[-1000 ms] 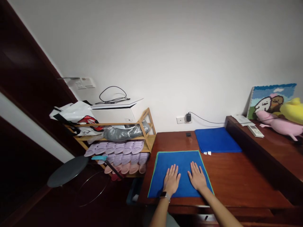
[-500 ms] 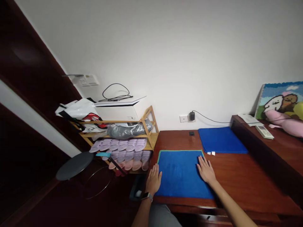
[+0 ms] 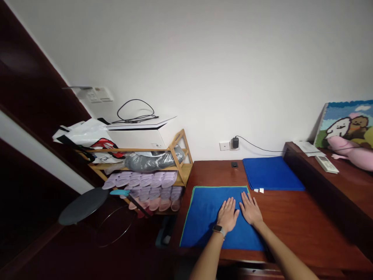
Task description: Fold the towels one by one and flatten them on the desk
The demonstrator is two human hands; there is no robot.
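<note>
A blue cloth with a green edge lies spread flat on the brown wooden table. My left hand, with a watch on its wrist, rests palm down on the cloth, right of its middle. Close beside it, my right hand lies flat over the cloth's right side. Both hands have straight fingers and hold nothing; a small gap separates them. Behind and to the right lies a folded blue cloth with small white tags at its front edge.
A wooden rack with slippers and a white box stands left of the table. Further left is a round stool. A remote and a pink plush toy lie on the raised surface at right.
My left hand has moved right, from the cloth's left edge to beside my right hand. My right hand has stayed near the right edge. The view has shifted slightly.
</note>
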